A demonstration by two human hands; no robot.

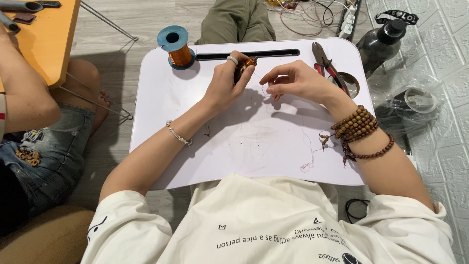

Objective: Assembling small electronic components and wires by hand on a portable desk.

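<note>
My left hand (227, 80) is closed around a small dark part wound with copper wire (245, 66), held above the white lap table (185, 146). A ring sits on one finger and a silver bracelet on the wrist. My right hand (293, 80) pinches a thin strand of wire (261, 84) that runs toward the wound part. Wooden bead bracelets circle the right wrist. A loose thin wire (309, 146) trails across the table below the right wrist.
A blue spool of copper wire (176, 47) stands at the table's back left. Red-handled pliers (326, 66) lie at the back right beside a round cup hole. A dark bottle (382, 41) stands right of the table. Another person's leg (49, 146) and an orange table (44, 39) are left.
</note>
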